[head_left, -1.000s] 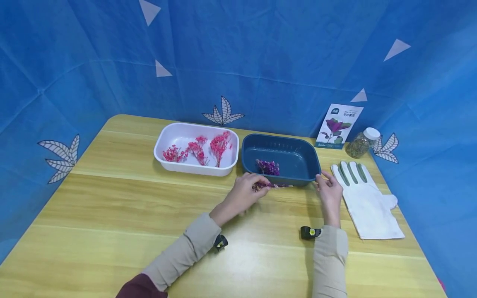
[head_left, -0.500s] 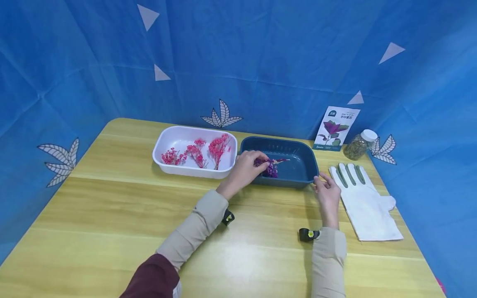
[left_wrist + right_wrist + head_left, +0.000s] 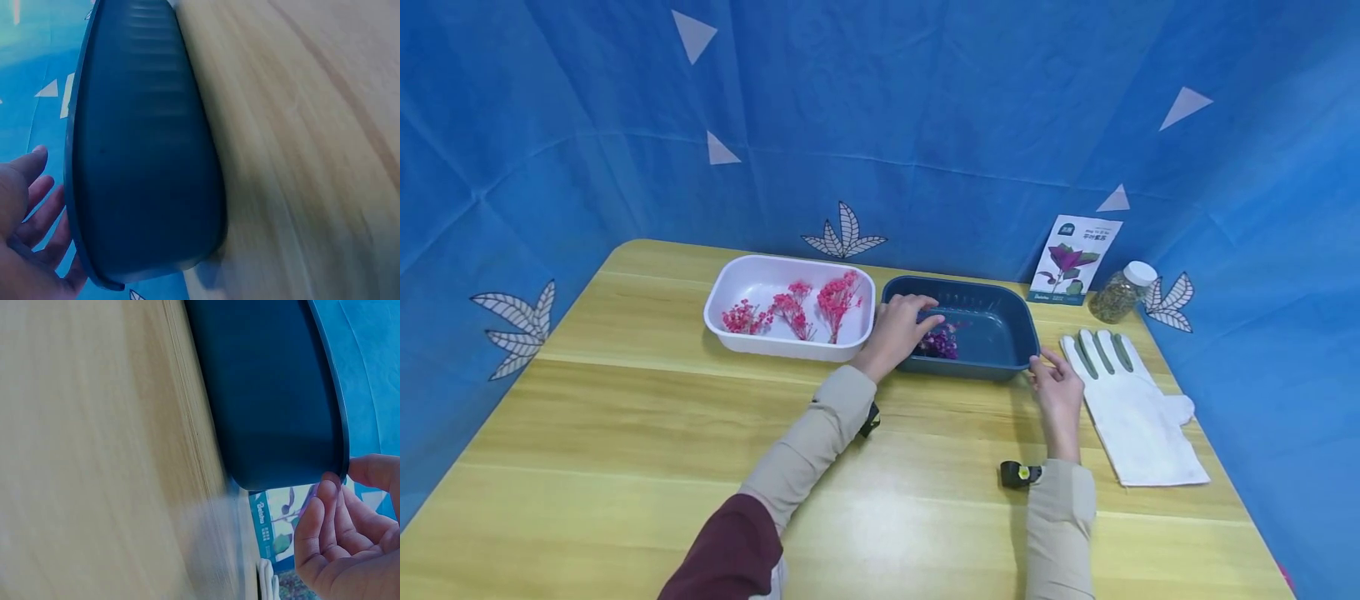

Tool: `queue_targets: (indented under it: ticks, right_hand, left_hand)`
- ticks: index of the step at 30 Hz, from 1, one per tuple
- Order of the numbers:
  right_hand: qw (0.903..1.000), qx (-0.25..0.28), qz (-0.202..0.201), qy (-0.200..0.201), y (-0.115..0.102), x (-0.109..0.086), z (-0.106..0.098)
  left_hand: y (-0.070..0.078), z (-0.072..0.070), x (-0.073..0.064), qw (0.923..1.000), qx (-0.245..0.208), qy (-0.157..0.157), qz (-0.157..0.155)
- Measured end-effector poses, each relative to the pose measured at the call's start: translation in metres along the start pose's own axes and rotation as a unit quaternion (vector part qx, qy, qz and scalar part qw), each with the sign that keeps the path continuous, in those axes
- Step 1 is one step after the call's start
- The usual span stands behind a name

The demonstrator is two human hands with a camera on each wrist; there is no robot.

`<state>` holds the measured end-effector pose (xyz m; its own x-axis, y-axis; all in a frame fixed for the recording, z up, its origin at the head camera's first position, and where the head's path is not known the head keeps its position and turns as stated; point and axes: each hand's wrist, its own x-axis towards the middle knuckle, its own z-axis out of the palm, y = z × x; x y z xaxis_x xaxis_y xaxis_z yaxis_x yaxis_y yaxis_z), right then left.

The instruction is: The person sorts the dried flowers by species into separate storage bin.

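Note:
My left hand (image 3: 895, 330) is over the left part of a dark blue plastic basin (image 3: 996, 333), thumb and fingers apart. Beneath its fingers, small purple dried flowers (image 3: 942, 343) lie at the basin's near left; the hand partly hides them. In the left wrist view the fingers (image 3: 47, 219) are spread behind the basin's rim, with no flower showing between them. My right hand (image 3: 1058, 396) pinches the rim at the basin's near right corner. The right wrist view shows its thumb (image 3: 374, 470) and fingertips meeting at that rim.
Left of the basin stands a white tub (image 3: 775, 345) with three sprigs of pink dried flowers (image 3: 837, 302). A seed packet (image 3: 1071, 258) leans at the back beside a lidded jar (image 3: 1123, 293). A white glove (image 3: 1138, 417) lies at the right. Blue cloth (image 3: 880, 108) encloses the table.
My left hand has carried a purple dried-flower sprig from before the basin's front rim into the basin and let it go; its fingers have opened. The right hand stays at the rim.

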<state>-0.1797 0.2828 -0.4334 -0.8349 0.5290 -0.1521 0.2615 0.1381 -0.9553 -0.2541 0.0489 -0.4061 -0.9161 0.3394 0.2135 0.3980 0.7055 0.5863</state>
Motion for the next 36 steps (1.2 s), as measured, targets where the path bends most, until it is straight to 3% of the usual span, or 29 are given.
queue_targets:
  ticks: [5,15,23,36]
  right_hand:
    - [1.0,-0.002,0.0,0.0,0.0,0.001,0.002]
    - [1.0,0.004,-0.001,-0.001,-0.001,0.003,0.001]
    - [1.0,-0.001,0.0,0.007,-0.001,0.004,-0.001]
    - [0.9999,-0.002,-0.014,0.005,0.0,0.007,-0.002]
  left_hand:
    - [-0.002,0.001,-0.002,0.9999,0.012,-0.001,-0.005]
    - [-0.006,-0.005,-0.008,0.999,-0.04,0.017,-0.004]
    - [-0.012,-0.013,-0.022,0.994,-0.102,0.036,0.011]
    - [-0.029,-0.038,-0.051,0.9851,-0.157,0.07,-0.008]
